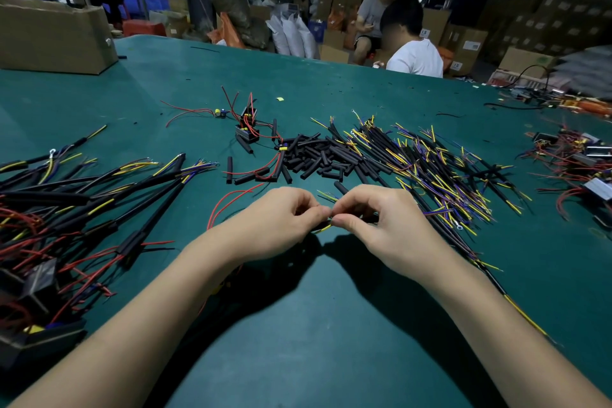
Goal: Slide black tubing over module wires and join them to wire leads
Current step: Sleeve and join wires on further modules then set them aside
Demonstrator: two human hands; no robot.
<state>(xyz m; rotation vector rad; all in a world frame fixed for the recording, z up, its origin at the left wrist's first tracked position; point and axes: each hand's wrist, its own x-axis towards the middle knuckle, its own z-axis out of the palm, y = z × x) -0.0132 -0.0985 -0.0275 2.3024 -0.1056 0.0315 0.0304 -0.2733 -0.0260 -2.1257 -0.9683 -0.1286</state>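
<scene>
Green matting covers the table, and from the head camera I see my left hand and right hand meeting fingertip to fingertip just above it. Both pinch the same thin joint — a yellow wire lead pokes out below the left fingertips, and a red module wire loops away from the left hand. Cut black tubing lies heaped just beyond my hands, wire leads spread to its right, finished assemblies at far left.
</scene>
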